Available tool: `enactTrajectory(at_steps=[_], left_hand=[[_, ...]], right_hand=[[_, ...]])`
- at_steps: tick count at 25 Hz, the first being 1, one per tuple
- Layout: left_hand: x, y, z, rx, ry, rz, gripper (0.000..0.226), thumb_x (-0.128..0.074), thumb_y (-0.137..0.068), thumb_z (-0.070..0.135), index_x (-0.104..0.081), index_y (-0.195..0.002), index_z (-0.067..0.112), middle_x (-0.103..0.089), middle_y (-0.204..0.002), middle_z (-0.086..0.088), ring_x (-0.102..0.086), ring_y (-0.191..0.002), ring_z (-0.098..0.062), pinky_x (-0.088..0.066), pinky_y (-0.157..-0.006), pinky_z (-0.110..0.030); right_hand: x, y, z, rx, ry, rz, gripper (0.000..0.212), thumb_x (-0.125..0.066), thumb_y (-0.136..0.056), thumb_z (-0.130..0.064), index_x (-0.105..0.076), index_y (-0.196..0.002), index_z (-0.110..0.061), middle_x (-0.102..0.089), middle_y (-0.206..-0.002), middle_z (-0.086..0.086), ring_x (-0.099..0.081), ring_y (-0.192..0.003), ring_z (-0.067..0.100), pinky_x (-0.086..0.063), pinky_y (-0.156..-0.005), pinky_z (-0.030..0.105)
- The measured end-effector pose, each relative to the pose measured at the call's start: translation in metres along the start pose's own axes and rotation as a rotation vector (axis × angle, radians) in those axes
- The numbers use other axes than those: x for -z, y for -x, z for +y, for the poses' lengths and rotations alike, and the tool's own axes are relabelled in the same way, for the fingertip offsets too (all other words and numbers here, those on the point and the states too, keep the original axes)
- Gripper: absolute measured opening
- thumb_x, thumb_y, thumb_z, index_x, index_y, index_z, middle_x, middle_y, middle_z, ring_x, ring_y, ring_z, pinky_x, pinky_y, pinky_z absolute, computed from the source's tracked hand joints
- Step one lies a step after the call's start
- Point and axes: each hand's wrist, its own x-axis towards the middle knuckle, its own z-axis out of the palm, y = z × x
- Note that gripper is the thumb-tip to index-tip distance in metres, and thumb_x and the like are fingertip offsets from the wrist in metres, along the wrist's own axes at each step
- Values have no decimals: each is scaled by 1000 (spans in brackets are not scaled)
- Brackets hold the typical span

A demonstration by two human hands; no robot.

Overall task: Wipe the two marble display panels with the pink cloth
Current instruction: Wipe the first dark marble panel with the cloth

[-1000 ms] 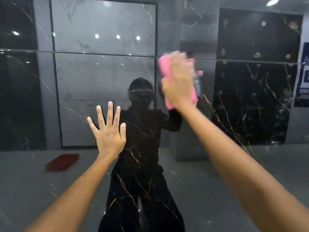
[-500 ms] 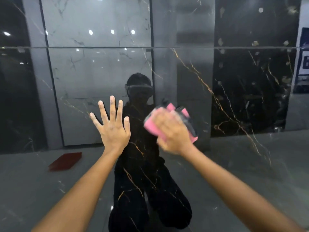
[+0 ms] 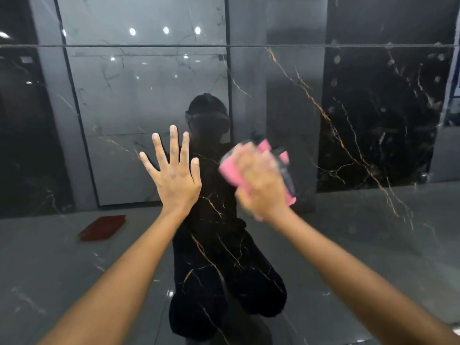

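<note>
Black marble with gold veins forms the glossy panel (image 3: pixel 348 150) that fills the head view; a thin horizontal seam (image 3: pixel 249 46) near the top divides it from a 2nd panel (image 3: pixel 286 21) above. The left hand (image 3: pixel 174 176) is laid flat against the lower panel, its 5 fingers straight and spread, so its grip is released. Just to its right, the right hand (image 3: pixel 261 185) is seen motion-blurred, its fingers curled over the pink cloth (image 3: pixel 231 170); this grip is grasping the cloth, which is pressed against the lower panel at about the same height as the left hand. Pink folds show at the left edge of the hand and beyond its fingertips. A dark mirrored figure of the person (image 3: pixel 211 220) is reflected in the polished surface between the 2 forearms. A red flat object (image 3: pixel 102 227) is reflected at lower left, well apart from both hands.
</note>
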Motion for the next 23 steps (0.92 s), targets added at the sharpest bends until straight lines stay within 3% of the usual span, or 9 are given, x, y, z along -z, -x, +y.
enactTrajectory(at_steps=[2,4,5,8,10,15,17,20,23], left_hand=[[2,1,0,6,10,-9,55,-26,-103,34,-16,-156,24,-12,-164,-1,-6,-149,-36,-4,-114,-66],[5,1,0,7,28,-38,56,-26,-102,35,-16,-156,24,-11,-164,-1,-5,-150,-36,-3,-114,-66],[7,0,-1,-3,35,-54,56,-26,-102,36,-16,-156,23,-11,-164,-1,-4,-150,-36,-1,-114,-65],[16,3,-3,-37,191,-51,55,-25,-102,34,-21,-155,19,-12,-163,-5,-4,-150,-32,3,-116,-61],[23,28,-5,44,336,-18,55,-24,-102,33,-21,-154,16,-10,-163,-5,-3,-151,-27,8,-119,-52],[22,150,-32,218,226,-150,57,-30,-99,30,-21,-153,16,-3,-163,5,0,-151,-21,7,-119,-48],[8,174,-47,161,113,-193,60,-31,-98,31,-13,-155,19,6,-163,7,5,-151,-22,4,-118,-53],[-7,181,-56,90,49,-178,67,-30,-98,30,2,-156,25,15,-163,7,15,-149,-24,11,-117,-53],[-16,187,-57,60,59,-113,67,-30,-99,29,4,-157,24,12,-163,4,13,-149,-28,10,-117,-56]], right_hand=[[-7,62,-36,628,49,-330,78,-60,-74,-21,-36,-148,-10,-36,-154,9,-21,-147,22,-6,-122,41],[6,63,-22,903,73,-523,71,-59,-78,-19,-41,-146,-13,-38,-154,5,-24,-146,20,-10,-122,41],[13,39,-10,804,57,-475,67,-61,-79,-16,-45,-143,-14,-44,-150,6,-32,-142,25,-20,-119,44],[36,-67,15,-60,28,-40,54,-61,-78,-12,-58,-132,-9,-52,-136,19,-37,-131,35,-25,-114,48],[21,-76,3,-182,-27,149,55,-58,-75,-10,-60,-130,-4,-52,-137,22,-33,-135,36,-16,-118,40],[-21,121,-61,766,-2,-422,64,-70,-71,-10,-58,-134,-9,-50,-144,9,-41,-138,23,-12,-122,38],[-9,119,-32,913,27,-476,67,-71,-71,-12,-55,-137,-13,-49,-146,4,-38,-138,19,-7,-123,38],[17,47,32,434,105,-121,61,-58,-76,-11,-49,-136,-13,-54,-139,12,-48,-130,32,-23,-114,46],[17,41,46,-276,85,157,69,-64,-80,-15,-41,-145,-12,-44,-147,17,-30,-142,32,-16,-118,45]])
